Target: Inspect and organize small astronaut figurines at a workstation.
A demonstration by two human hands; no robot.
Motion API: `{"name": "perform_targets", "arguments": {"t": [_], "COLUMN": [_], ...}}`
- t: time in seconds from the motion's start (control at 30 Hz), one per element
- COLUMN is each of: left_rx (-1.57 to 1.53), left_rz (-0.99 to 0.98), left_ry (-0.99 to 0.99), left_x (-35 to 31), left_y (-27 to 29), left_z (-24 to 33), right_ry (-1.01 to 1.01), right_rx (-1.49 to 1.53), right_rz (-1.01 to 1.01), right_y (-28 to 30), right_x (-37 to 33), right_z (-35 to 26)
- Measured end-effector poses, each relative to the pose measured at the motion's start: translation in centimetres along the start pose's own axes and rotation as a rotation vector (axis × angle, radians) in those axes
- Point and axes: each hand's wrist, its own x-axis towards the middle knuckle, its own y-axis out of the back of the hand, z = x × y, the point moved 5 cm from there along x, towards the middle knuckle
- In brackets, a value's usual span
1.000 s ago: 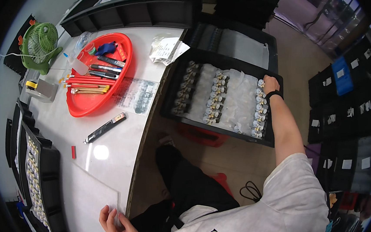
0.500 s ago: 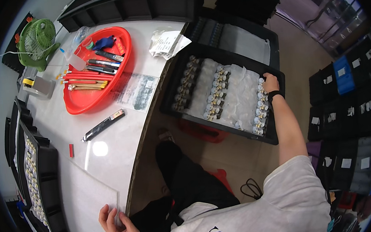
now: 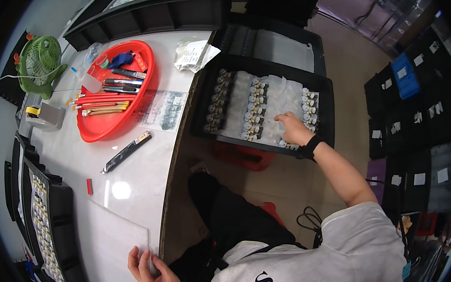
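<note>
My right hand (image 3: 294, 129) is over a black plastic tray (image 3: 331, 112), its index finger stretched left above a crinkled white sheet (image 3: 281, 98). The other fingers are partly hidden, and whether it touches the sheet I cannot tell. Rows of small pieces with pale round tops and yellowish and dark parts line the tray; one row (image 3: 255, 109) runs between the white sheets, another (image 3: 310, 108) along the right side. At the table's front edge my left hand (image 3: 156, 276) rests with fingers loosely bent and apart, nothing in it.
On the white table (image 3: 134, 196) lie a red basin (image 3: 89, 131) of brushes and pens, a dark pen-like tool (image 3: 126, 152) and a small red block (image 3: 89, 186). A green fan (image 3: 44, 62) and more black trays (image 3: 65, 228) flank it. Stacked bins (image 3: 394, 127) stand at right.
My right hand has moved from the tray's right rim down and left over the white sheet. My left hand keeps its place. The whole view has shifted slightly.
</note>
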Motion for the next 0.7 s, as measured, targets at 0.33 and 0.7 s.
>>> {"name": "perform_targets", "arguments": {"t": [0.33, 0.7], "left_rx": [-0.051, -0.095], "left_rz": [-0.040, -0.062], "left_ry": [0.010, 0.002], "left_x": [0.0, -0.1], "left_y": [0.3, 0.2], "left_z": [0.0, 0.1], "right_ry": [-0.288, -0.076], "right_rx": [-0.156, -0.091], "right_rz": [0.313, 0.511], "right_y": [3.5, 4.8], "right_x": [-8.1, -8.0], "right_z": [5.8, 0.0]}}
